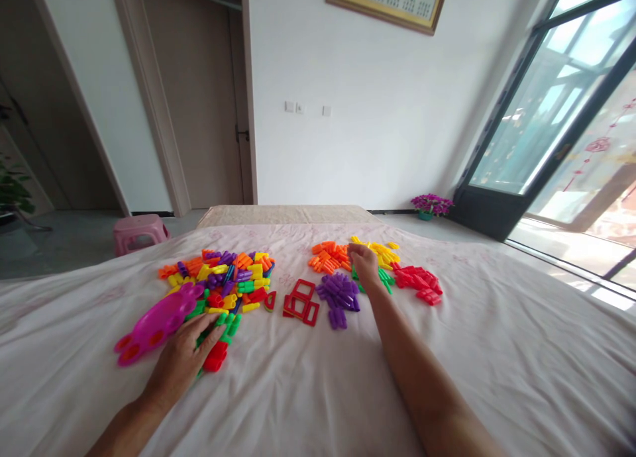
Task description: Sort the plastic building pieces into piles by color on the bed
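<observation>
My left hand [191, 343] is at the near edge of a mixed pile of coloured plastic building blocks [231, 279]. Its thumb and fingers close round green building blocks [229, 323], with a red block [215, 357] just below. Beside that hand lies a magenta animal-shaped plastic piece [158, 321]. My right hand [365, 263] is over the sorted piles, fingers curled together; whatever is in them is hidden. Around it are orange blocks [328, 257], yellow blocks [383, 253], green blocks [386, 280], red blocks [418, 281] and purple blocks [338, 293].
Red square frames [301, 303] and a small watermelon-slice piece [269, 301] lie between the piles. A wrinkled pale sheet [308, 404] covers the surface. Beyond it stand a pink stool [142, 233] and a potted purple-flowered plant [431, 206].
</observation>
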`<state>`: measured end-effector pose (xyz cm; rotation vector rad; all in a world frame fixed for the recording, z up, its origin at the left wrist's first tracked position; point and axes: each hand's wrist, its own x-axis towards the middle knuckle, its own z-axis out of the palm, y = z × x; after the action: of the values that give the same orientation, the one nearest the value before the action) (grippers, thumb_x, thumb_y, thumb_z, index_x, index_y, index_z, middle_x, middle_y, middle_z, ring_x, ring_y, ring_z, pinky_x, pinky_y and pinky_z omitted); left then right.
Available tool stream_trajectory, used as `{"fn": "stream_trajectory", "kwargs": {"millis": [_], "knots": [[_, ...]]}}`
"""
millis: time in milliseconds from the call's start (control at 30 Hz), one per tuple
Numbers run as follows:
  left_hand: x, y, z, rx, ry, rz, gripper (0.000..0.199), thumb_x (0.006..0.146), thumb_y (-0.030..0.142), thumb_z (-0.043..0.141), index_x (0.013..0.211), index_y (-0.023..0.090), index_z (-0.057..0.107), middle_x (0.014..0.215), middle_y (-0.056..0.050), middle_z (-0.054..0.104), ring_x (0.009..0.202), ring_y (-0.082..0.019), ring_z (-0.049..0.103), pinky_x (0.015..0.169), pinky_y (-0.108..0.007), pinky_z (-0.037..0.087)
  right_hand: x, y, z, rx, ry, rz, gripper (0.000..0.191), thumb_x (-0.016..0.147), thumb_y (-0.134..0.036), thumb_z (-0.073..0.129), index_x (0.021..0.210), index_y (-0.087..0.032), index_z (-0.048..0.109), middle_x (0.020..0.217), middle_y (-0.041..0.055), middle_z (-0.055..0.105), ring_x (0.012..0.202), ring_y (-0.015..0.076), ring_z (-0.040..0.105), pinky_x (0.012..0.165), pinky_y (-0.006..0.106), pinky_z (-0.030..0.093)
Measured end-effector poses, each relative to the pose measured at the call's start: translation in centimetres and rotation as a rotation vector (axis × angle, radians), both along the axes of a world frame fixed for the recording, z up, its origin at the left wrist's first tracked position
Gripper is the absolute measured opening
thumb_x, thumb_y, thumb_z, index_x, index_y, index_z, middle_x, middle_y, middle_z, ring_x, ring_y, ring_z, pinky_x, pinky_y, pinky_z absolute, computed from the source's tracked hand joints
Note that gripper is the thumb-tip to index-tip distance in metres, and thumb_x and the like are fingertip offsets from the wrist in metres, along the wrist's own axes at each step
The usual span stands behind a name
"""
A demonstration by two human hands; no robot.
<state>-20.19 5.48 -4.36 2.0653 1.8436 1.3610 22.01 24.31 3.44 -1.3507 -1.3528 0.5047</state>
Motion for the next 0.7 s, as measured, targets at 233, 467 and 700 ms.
{"fn": "stream_trajectory", "kwargs": {"millis": [233, 467, 700], "knots": [[0.2, -0.1, 0.3, -0.061, -0.105, 0.043, 0.05, 0.091, 0.058, 0.056, 0.119, 0.02, 0.073, 0.111, -0.009, 0.082, 0.1, -0.024, 0.078, 0.095, -0.038, 0.062, -10.0, -4.4, -0.3, -0.032, 0.029, 0.6, 0.03, 0.082, -0.032, 0.061, 0.104, -0.016, 0.074, 0.094, 0.0081, 0.078, 0.086, 0.0196, 0.074, 0.078, 0.032, 0.059], [0.4, 0.0, 0.4, -0.021, -0.058, 0.007, 0.043, 0.091, 0.053, 0.06, 0.113, 0.019, 0.076, 0.112, -0.011, 0.081, 0.105, -0.024, 0.076, 0.097, -0.041, 0.061, -15.7, -12.2, -1.1, -0.032, -0.299, 0.878, 0.024, 0.092, -0.023, 0.064, 0.112, -0.019, 0.075, 0.101, 0.0049, 0.078, 0.084, 0.0169, 0.071, 0.075, 0.028, 0.055], [1.4, -0.6, 1.7, 0.007, 0.049, -0.088, 0.035, 0.092, 0.053, 0.06, 0.104, 0.027, 0.08, 0.105, -0.007, 0.082, 0.106, -0.023, 0.075, 0.096, -0.038, 0.061, -17.2, -14.0, -1.8, 0.034, -0.282, 0.93, 0.03, 0.094, -0.031, 0.072, 0.122, -0.022, 0.072, 0.109, 0.0072, 0.076, 0.081, 0.016, 0.07, 0.075, 0.028, 0.055]]}}
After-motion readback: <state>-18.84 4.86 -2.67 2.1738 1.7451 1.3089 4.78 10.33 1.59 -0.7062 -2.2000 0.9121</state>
